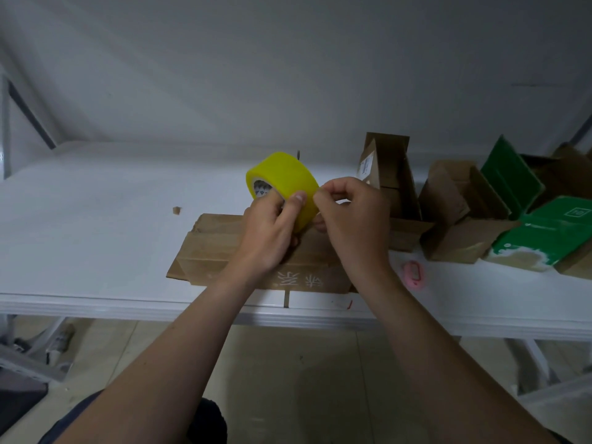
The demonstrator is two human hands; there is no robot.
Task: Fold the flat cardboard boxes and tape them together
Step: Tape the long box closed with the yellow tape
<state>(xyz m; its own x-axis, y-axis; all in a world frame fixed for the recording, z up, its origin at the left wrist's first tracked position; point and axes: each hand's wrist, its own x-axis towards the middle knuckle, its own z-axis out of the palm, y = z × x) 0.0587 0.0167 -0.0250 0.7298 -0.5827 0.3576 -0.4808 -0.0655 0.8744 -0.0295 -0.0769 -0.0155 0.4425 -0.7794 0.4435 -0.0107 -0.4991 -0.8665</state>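
Observation:
A yellow roll of tape (283,177) is held up above the table. My left hand (270,232) grips it from below, thumb on the outer band and fingers through the core. My right hand (350,219) pinches at the tape's surface on the roll's right side with thumb and forefinger. Under both hands a folded brown cardboard box (211,248) with white printed characters lies on the white table (96,225) near its front edge.
Several brown cardboard boxes (455,213) and green boxes (544,232) crowd the table's right side. A pink cutter (413,274) lies right of the folded box. A small cardboard scrap (176,210) sits to the left. A wall stands behind.

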